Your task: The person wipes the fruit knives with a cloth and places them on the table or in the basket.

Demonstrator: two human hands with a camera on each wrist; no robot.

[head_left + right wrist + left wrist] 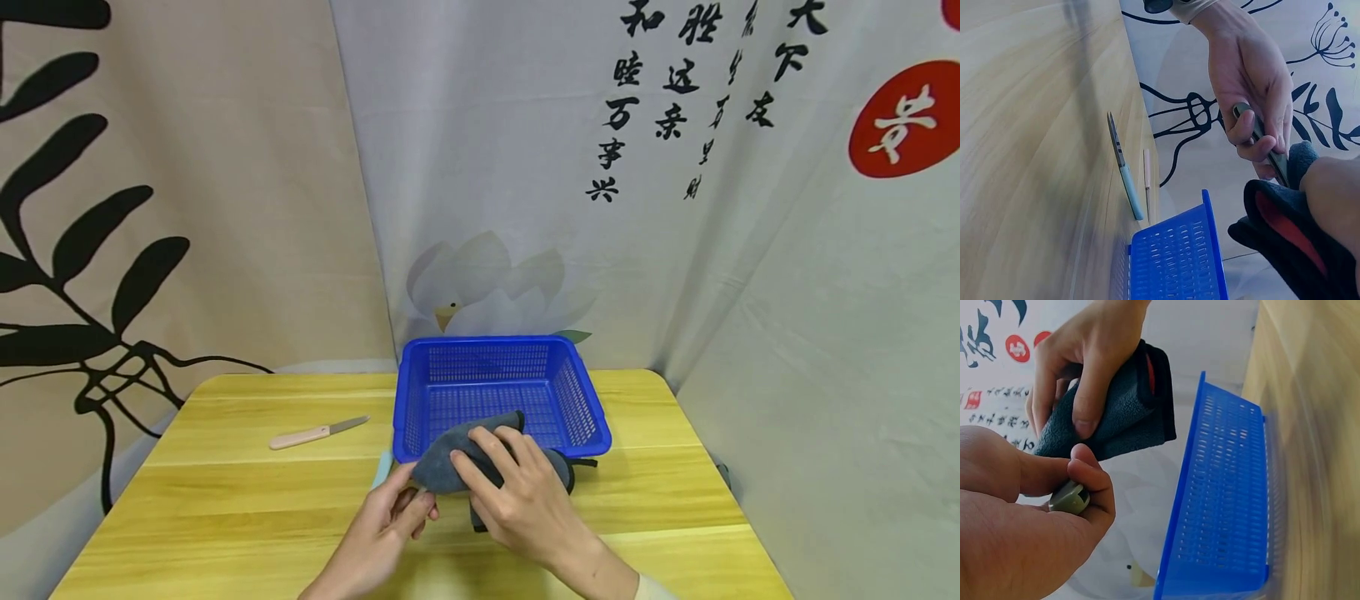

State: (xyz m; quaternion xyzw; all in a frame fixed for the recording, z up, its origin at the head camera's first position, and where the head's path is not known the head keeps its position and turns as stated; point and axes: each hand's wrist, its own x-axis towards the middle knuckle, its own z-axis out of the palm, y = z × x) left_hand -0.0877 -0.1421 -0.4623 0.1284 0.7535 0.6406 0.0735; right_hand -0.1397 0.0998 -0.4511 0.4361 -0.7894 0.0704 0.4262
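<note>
My left hand (378,529) grips an olive-green handle (1069,499), its butt end showing between thumb and curled fingers in the left wrist view. The handle's other end runs into a folded dark grey-blue cloth (442,468) with black edging, which hides whatever is attached there. My right hand (525,504) holds this cloth from above, fingers bent over it and the thumb (1088,412) pressing its side. A red inner face of the cloth (1288,228) shows in the right wrist view. Both hands are close together, in front of the basket's near rim.
Behind the hands stands a blue plastic basket (487,396) with mesh walls. A pink-handled knife (318,433) lies on the wooden table (225,500) to the left. A light-blue-handled knife (1129,184) lies beside the basket, partly covered by the left hand in the head view.
</note>
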